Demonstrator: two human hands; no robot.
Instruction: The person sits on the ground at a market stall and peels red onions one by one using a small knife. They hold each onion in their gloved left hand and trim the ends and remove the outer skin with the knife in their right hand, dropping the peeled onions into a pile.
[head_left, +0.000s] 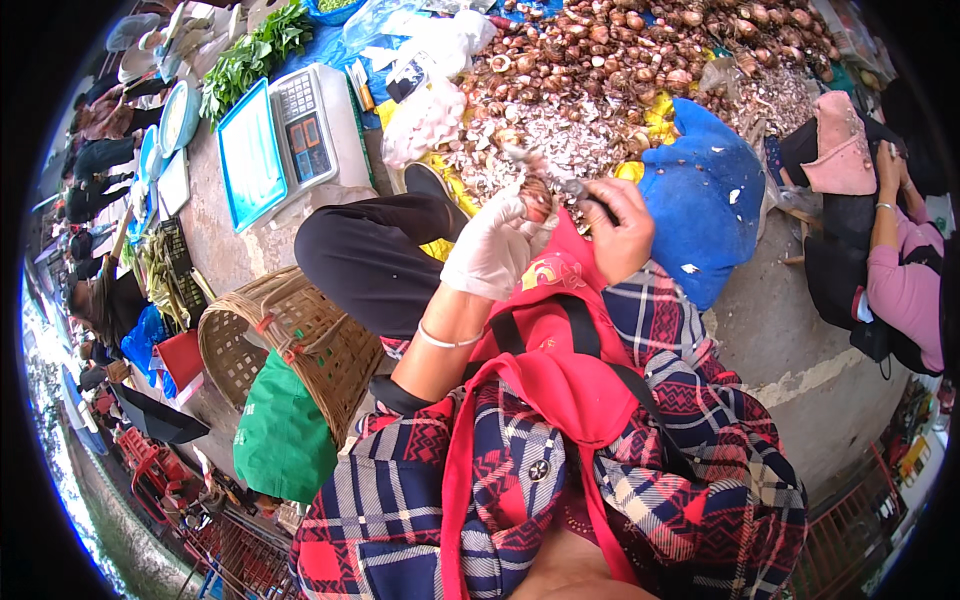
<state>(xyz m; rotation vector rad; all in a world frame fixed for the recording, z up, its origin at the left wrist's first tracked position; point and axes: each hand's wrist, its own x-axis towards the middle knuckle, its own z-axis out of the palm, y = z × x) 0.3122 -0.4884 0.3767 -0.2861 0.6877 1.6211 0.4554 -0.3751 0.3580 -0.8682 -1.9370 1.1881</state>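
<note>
My left hand (487, 251), in a white glove, grips a small brown ringed corm (535, 199), probably a taro, in front of my red apron (559, 277). A small knife (573, 187) is in my right hand (624, 232), its blade directed left towards the corm; the blade is blurred, so I cannot tell whether it touches. Just beyond both hands lies a bed of pale peel scraps (574, 139). A large heap of similar brown corms (592, 52) spreads behind the scraps, over yellow and blue sheeting.
Left of my knee is a digital scale (304, 124) with a blue tray (251, 157). Leafy greens (255, 56) lie behind it. A woven basket (322, 352) with green cloth (285, 431) sits lower left. Blue cloth (697, 202) covers my right knee. Another person (907, 255) sits at right.
</note>
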